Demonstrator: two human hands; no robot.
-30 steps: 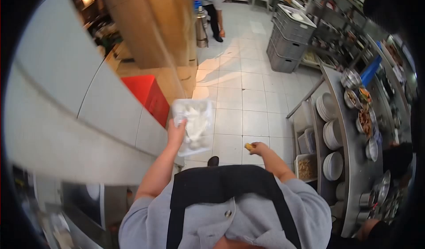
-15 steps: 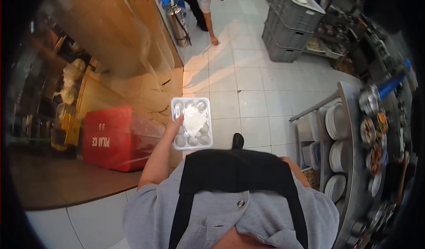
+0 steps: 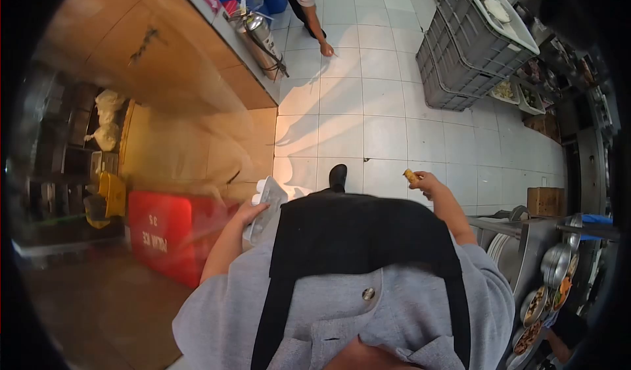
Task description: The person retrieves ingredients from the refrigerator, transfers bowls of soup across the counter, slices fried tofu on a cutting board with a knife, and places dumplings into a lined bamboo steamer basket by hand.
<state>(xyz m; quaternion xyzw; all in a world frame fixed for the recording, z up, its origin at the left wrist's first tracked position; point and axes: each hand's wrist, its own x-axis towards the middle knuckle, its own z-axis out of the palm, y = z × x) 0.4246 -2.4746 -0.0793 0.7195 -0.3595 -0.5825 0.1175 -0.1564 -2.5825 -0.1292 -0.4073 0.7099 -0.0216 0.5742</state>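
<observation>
- Just off the left side of the black apron [image 3: 361,232], the left hand [image 3: 248,213] grips the white tray [image 3: 268,206] by its outer side, thumb over the rim.
- The white tray stands tipped rather than flat, its long axis running mostly forward from the body; the near end reaches the shirt [image 3: 227,304]. Whether it is full cannot be told.
- Out ahead and to the right, the right hand [image 3: 428,183] is closed around a small yellow piece [image 3: 411,175], whose exposed end points forward and left, toward the tray's side of the body.
- The left hand is the nearer one to the tray, being on it; the right hand is well apart, with the dark shoe [image 3: 338,173] between the two.
- The red box [image 3: 161,232] lies beyond the left forearm, on the side away from the right hand.
- Farther ahead, a co-worker's hand [image 3: 327,49] reaches low over the tiled floor [image 3: 384,133], touching neither held thing.
</observation>
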